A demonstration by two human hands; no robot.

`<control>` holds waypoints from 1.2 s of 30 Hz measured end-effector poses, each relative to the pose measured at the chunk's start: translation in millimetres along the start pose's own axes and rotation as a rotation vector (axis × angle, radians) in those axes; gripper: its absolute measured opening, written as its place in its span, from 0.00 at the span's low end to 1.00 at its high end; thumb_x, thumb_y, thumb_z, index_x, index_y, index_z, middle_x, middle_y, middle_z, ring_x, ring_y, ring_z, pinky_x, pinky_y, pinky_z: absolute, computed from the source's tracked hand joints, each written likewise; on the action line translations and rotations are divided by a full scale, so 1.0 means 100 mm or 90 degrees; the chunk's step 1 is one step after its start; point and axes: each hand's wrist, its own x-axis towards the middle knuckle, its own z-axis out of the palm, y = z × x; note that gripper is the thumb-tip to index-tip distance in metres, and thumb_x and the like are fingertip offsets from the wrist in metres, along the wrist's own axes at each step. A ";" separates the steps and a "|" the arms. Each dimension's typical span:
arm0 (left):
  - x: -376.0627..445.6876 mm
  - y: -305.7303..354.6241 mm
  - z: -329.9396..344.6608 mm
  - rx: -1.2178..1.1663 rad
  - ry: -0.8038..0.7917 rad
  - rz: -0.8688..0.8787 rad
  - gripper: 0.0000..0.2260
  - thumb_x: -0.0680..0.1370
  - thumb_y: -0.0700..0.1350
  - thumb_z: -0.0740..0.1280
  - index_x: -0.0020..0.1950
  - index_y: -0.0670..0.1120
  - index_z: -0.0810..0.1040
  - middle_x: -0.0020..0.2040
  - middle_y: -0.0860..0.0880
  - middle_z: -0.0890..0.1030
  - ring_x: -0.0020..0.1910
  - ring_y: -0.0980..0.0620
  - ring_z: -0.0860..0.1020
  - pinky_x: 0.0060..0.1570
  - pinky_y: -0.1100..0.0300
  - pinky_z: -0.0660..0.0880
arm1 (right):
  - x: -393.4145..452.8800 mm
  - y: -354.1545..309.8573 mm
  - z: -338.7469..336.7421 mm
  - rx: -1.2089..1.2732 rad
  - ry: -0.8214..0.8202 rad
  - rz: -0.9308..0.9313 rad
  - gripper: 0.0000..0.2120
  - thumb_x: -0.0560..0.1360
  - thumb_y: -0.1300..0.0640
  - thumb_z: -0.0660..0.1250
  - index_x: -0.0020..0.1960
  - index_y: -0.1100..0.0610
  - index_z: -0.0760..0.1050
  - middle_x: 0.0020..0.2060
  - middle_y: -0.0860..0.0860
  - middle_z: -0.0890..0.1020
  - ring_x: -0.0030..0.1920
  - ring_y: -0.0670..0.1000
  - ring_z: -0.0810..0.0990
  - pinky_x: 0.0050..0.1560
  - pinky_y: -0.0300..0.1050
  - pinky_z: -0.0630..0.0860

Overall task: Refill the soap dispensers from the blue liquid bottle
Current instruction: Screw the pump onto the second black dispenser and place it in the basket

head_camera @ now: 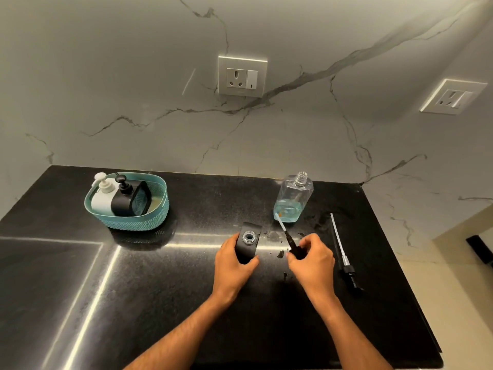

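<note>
On the black counter [160, 276], head view, items as follows.

Black dispenser [248, 243]: upright, neck open and uncapped, set near the front edge. Left hand [234, 263] wrapped around its lower body, fingers closed on it, likely to steady it for the pump's return.

Black pump [292, 245]: lifted clear of the dispenser, its pale tube slanting up and away toward the clear bottle. Right hand [312, 259] pinches the pump head, fingers clenched on it; tube tip just beside the bottle's base, whether touching cannot be told.

Clear bottle [293, 198]: upright behind the hands, cap off, blue liquid low in its bottom. Placed within reach for pouring.

Second pump [342, 252]: lying flat to the right, apart from any bottle; probably the clear bottle's own, laid aside.

Wet spots on the counter between dispenser and bottle.

Teal basket [128, 217]: far left, holding a white dispenser [102, 196] and another black dispenser [128, 198], both capped, apparently awaiting their turn or finished.
</note>
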 end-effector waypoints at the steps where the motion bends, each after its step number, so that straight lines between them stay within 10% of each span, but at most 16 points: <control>1: 0.01 -0.01 -0.02 -0.001 -0.010 0.000 0.25 0.68 0.45 0.80 0.64 0.53 0.80 0.54 0.61 0.81 0.54 0.65 0.80 0.53 0.71 0.75 | 0.03 -0.07 -0.07 0.016 0.006 -0.025 0.19 0.64 0.58 0.83 0.44 0.50 0.73 0.38 0.43 0.79 0.40 0.44 0.79 0.43 0.47 0.79; 17: 0.18 -0.11 -0.25 0.033 -0.139 0.010 0.30 0.64 0.50 0.73 0.66 0.48 0.81 0.56 0.60 0.83 0.57 0.60 0.81 0.58 0.67 0.76 | 0.19 -0.85 -0.50 -0.102 -0.150 -0.281 0.17 0.63 0.57 0.84 0.50 0.49 0.85 0.46 0.44 0.82 0.45 0.44 0.80 0.48 0.26 0.69; 36: 0.27 -0.20 -0.34 -0.009 -0.207 0.075 0.27 0.69 0.47 0.83 0.67 0.50 0.81 0.57 0.57 0.85 0.56 0.59 0.83 0.58 0.60 0.80 | 0.35 -1.12 0.05 -0.302 -0.366 -0.493 0.14 0.72 0.68 0.70 0.55 0.56 0.81 0.50 0.52 0.83 0.52 0.53 0.80 0.54 0.50 0.78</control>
